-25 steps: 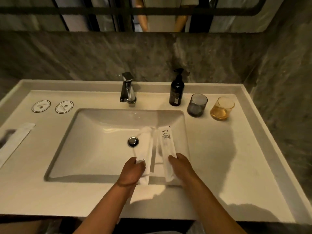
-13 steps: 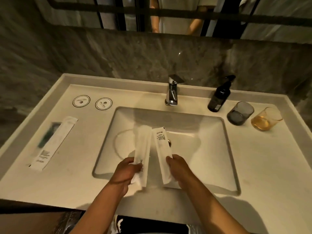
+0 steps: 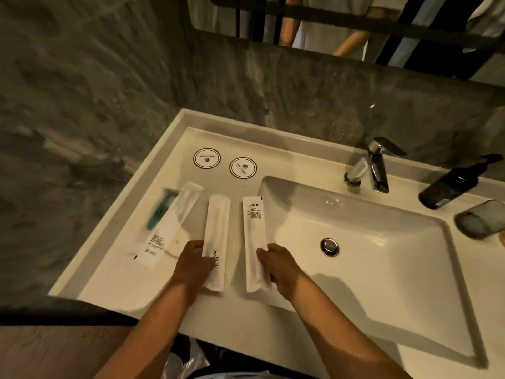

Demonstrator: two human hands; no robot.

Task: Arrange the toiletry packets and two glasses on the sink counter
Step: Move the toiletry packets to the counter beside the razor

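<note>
Grey glass [image 3: 482, 218] blurred, edge-cropped.

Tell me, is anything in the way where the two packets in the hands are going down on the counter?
Nothing visible. The left hand and right hand each hold a white packet over bare counter, between the razor packet and the basin.
</note>
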